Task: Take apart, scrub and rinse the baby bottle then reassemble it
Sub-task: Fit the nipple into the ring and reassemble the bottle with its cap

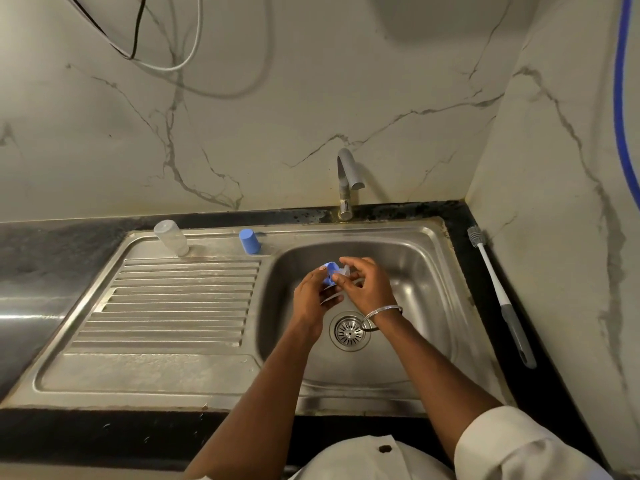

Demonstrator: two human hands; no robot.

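Pinching the clear teat [343, 270] between thumb and fingertips, the right hand [367, 289] meets the left hand [313, 296], whose curled fingers grip the blue collar ring [330, 270]. Teat and ring touch; whether the teat is seated in the ring cannot be told. The 2 hands hold these parts above the sink bowl [433, 258], over the drain strainer [349, 331]. A metal bangle [381, 311] circles the right wrist. On the back ledge of the drainboard [173, 306] stands the clear bottle body [171, 238], with the blue cap [250, 241] near it, apart. The tap [348, 178] rises behind the bowl. A bottle brush [498, 292] lies on the dark counter right of the sink, bristles toward the wall.
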